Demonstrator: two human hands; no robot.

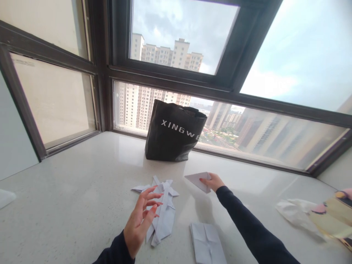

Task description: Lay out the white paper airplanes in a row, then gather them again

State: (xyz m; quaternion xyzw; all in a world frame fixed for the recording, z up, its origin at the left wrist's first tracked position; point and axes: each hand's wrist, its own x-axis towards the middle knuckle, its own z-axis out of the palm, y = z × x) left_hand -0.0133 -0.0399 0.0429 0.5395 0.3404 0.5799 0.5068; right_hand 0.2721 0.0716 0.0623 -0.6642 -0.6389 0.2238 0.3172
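My right hand (213,182) pinches a folded white paper triangle (198,179) at its right end, holding it above the sill. My left hand (143,216) hovers over the left side of a pile of folded white paper pieces (167,220), fingers apart and slightly curled. Nothing shows between those fingers, though they cover part of the pile. Below the right hand lies a stack of creased white paper squares (207,242), nearest the front edge of the view.
A black bag with white lettering (176,135) stands upright against the window at the back. On the right lie a crumpled white tissue (297,214) and a printed colourful item (334,216). A white scrap (6,198) sits at the left edge of the pale sill (82,205).
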